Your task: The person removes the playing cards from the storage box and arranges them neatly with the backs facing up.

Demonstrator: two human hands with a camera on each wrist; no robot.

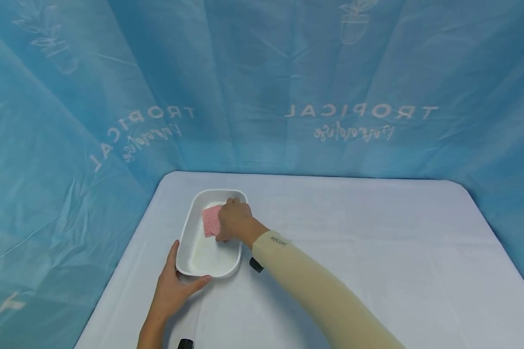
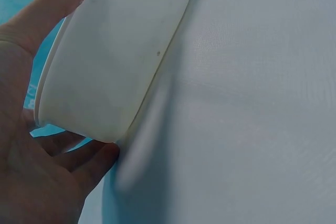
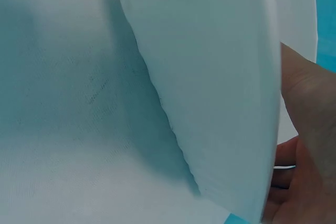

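A white rectangular dish [image 1: 209,257] with rounded corners sits at the left of the table. My left hand [image 1: 172,291] holds its near left corner, the thumb along the near rim and the fingers against the side, as the left wrist view [image 2: 47,145] also shows. Inside the dish is a red-and-white patterned cloth [image 1: 211,222]. My right hand [image 1: 235,218] reaches over the right rim and grips the cloth, its fingers bent down; part of the cloth is hidden under it. In the right wrist view the dish wall [image 3: 205,77] covers most of what the fingers do.
A white cloth covers the table [image 1: 353,242]. Blue curtains [image 1: 253,87] with mirrored white lettering hang behind it and at its left. Small black pieces show beneath each wrist, one by the pale right sleeve [image 1: 305,281].
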